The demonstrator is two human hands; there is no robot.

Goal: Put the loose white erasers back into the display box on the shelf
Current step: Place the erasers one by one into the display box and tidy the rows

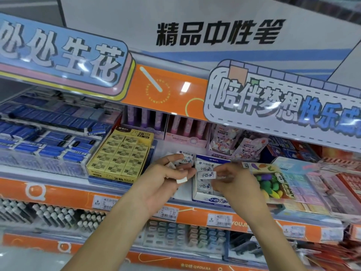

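A white and blue display box (pixel 210 200) stands on the orange-edged shelf, holding rows of white erasers with blue print. My left hand (pixel 166 176) hovers just left of the box, palm up, gripping several loose white erasers (pixel 185 160); one bare white piece pokes out under its fingers. My right hand (pixel 232 182) is over the box's middle, pinching one white eraser (pixel 207 175) by its right end, level with the box's rows.
A yellow box of 2B erasers (pixel 119 155) sits left of the display box. A pack of colourful shaped erasers (pixel 273 182) lies to the right. Blue eraser stacks (pixel 48 141) fill the far left. Price tags (pixel 168 213) line the shelf edge; a sign overhangs above.
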